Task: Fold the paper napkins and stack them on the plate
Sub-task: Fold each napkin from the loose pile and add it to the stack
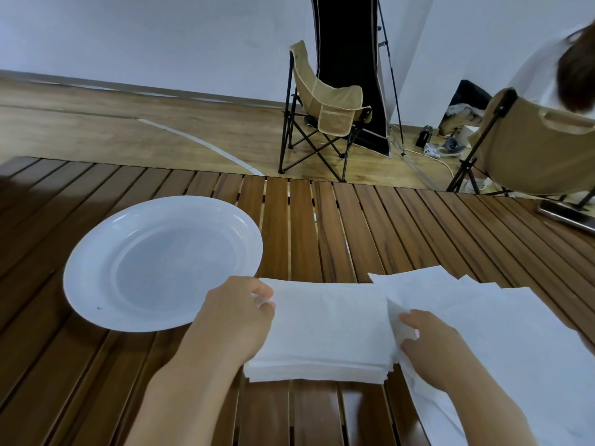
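Observation:
A folded white paper napkin (328, 326) lies in several layers on the slatted wooden table, near the front. My left hand (238, 317) pinches its left edge between thumb and fingers. My right hand (428, 346) grips its right edge, fingers curled over the paper. A pile of unfolded white napkins (502, 323) lies just to the right, partly under my right hand. The white plate (83, 284) sits to the left with nothing on it, close to my left hand.
A dark phone (566, 214) lies at the table's far right edge. Beyond the table stand a tan folding chair (325, 107) and a second tan chair (541, 149) with a person in it. Cables and gear lie on the floor.

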{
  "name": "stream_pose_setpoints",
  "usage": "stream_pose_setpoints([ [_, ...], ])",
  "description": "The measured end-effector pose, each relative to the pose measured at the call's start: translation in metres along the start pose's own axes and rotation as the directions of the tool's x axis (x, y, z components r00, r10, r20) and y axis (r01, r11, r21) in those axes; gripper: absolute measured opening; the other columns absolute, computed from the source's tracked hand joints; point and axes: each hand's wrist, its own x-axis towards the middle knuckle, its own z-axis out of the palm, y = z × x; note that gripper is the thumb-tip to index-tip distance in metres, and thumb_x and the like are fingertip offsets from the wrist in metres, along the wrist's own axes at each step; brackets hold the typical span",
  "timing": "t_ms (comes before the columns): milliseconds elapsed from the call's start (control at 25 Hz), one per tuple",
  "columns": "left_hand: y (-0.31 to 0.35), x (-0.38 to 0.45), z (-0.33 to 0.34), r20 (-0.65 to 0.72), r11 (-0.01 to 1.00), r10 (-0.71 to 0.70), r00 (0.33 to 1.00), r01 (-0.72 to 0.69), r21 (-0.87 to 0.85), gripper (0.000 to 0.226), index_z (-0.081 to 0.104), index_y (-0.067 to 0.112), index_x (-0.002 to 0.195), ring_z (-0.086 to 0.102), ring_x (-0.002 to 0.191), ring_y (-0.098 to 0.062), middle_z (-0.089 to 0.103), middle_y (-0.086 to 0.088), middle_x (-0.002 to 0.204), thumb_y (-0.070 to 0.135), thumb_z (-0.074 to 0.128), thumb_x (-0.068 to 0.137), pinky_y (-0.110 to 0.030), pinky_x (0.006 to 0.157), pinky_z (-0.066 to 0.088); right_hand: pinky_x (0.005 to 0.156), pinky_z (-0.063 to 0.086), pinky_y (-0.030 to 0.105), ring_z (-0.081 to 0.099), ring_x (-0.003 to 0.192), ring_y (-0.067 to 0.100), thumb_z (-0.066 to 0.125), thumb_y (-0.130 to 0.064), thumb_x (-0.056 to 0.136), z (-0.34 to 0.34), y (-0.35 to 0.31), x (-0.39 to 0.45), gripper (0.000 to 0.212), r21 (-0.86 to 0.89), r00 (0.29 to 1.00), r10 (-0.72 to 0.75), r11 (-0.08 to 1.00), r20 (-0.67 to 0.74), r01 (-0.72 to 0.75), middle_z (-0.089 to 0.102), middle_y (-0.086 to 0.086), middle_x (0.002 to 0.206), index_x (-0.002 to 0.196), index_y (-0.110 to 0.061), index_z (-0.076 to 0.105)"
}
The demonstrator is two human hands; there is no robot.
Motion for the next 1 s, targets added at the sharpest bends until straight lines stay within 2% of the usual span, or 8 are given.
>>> stream_pose_setpoints([
  [160,0.000,0.000,0.000,-0.002,1.000,0.009,1.000,-0.009,-0.002,0.027,0.056,0.034,0.123,0.049,0.116,-0.007,0.052,0.009,0.133,0.030,0.050,0.097,-0.017,0.085,0.035,0.100,0.042,0.039,0.056,0.114,0.027,0.055,-0.016,0.095,-0.008,-0.006,-0.002,0.031,0.186,0.966,-0.011,0.981,-0.258,0.061,0.060,0.006,0.127,0.126,-0.014,0.057],
  [280,0.000,-0.001,0.000,-0.020,1.000,0.018,1.000,-0.018,-0.016,0.028,0.056,0.034,0.123,0.048,0.119,-0.007,0.050,0.010,0.133,0.029,0.049,0.097,-0.017,0.086,0.034,0.076,0.044,0.020,0.064,0.088,0.021,0.063,-0.001,0.088,-0.025,-0.014,-0.013,0.017,0.227,0.780,-0.148,0.909,-0.608,0.349,0.072,0.006,0.102,0.099,-0.009,0.073],
  [400,0.003,-0.002,-0.001,-0.088,0.999,0.051,0.995,-0.051,-0.006,0.028,0.055,0.035,0.123,0.048,0.117,-0.008,0.049,0.010,0.132,0.028,0.051,0.096,-0.016,0.086,0.032,0.069,0.042,0.004,0.062,0.077,0.008,0.064,0.009,0.083,-0.040,-0.029,-0.024,0.022,0.147,0.578,-0.265,0.810,-0.771,0.568,0.072,0.000,0.089,0.088,-0.009,0.075],
  [520,0.008,-0.002,-0.003,-0.151,0.991,0.131,0.980,-0.135,-0.013,0.033,0.052,0.040,0.120,0.045,0.117,-0.004,0.047,0.014,0.133,0.029,0.061,0.090,-0.016,0.089,0.029,0.071,0.046,0.010,0.063,0.080,0.008,0.058,0.010,0.083,-0.040,-0.043,-0.031,0.027,0.062,0.404,-0.331,0.704,-0.852,0.708,0.071,-0.003,0.089,0.084,-0.010,0.076],
  [640,0.014,-0.003,-0.004,-0.115,0.979,0.191,0.975,-0.198,-0.056,0.057,0.044,0.045,0.128,0.040,0.123,-0.002,0.043,0.020,0.136,0.036,0.073,0.080,-0.018,0.093,0.030,0.077,0.049,0.014,0.066,0.086,0.009,0.056,0.007,0.085,-0.045,-0.055,-0.045,0.025,0.055,0.314,-0.334,0.602,-0.889,0.796,0.071,-0.001,0.091,0.085,-0.009,0.075],
  [720,0.016,-0.004,-0.003,-0.051,0.972,0.199,0.979,-0.204,-0.118,0.073,0.035,0.046,0.134,0.040,0.128,-0.005,0.042,0.021,0.139,0.037,0.077,0.075,-0.023,0.096,0.034,0.081,0.049,0.016,0.067,0.088,0.008,0.059,0.009,0.086,-0.051,-0.063,-0.057,0.022,0.135,0.309,-0.278,0.505,-0.910,0.853,0.071,-0.001,0.091,0.086,-0.008,0.074],
  [800,0.016,-0.003,-0.001,-0.012,0.964,0.198,0.980,-0.197,-0.180,0.084,0.028,0.045,0.139,0.042,0.126,-0.004,0.042,0.023,0.139,0.037,0.080,0.072,-0.028,0.101,0.036,0.081,0.050,0.022,0.068,0.088,0.015,0.060,0.010,0.086,-0.055,-0.066,-0.063,0.024,0.302,0.382,-0.171,0.367,-0.908,0.880,0.072,0.003,0.091,0.082,-0.011,0.072],
  [1000,0.021,-0.004,-0.005,-0.053,0.939,0.244,0.968,-0.249,-0.235,0.068,0.036,0.046,0.131,0.050,0.093,0.004,0.047,0.032,0.104,0.035,0.075,0.077,-0.009,0.076,0.036,0.078,0.054,0.040,0.068,0.091,0.037,0.056,0.011,0.084,-0.054,-0.062,-0.062,0.021,0.783,0.786,0.004,-0.078,-0.618,0.616,0.073,0.014,0.091,0.078,-0.003,0.069],
])
